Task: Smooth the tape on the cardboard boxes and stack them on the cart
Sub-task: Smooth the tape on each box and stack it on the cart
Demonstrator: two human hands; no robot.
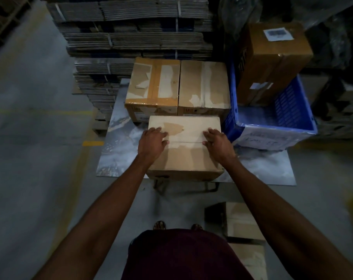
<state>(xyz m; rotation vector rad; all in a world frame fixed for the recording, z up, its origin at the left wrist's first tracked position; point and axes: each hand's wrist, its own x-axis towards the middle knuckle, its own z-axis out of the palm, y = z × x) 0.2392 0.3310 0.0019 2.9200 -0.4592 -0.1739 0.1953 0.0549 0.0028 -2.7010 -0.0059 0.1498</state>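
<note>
**Cardboard gets a final press before stacking**

Cardboard, pale and scuffed: the nearest box (pixel 183 148) sits at the centre of the frame on the cart's metal deck (pixel 119 154), both hands flat on its lid. The left hand (pixel 153 141) and right hand (pixel 217 141) rest spread, fingers straight, at opposite ends of the tape seam (pixel 184 142), gripping nothing. The job seems best done by sweeping firmly along the seam so edges bond. Just behind, two taped boxes (pixel 178 87) stand side by side; a blue crate (pixel 272 118) holding a brown carton (pixel 272 63) fills the upper right.
</note>
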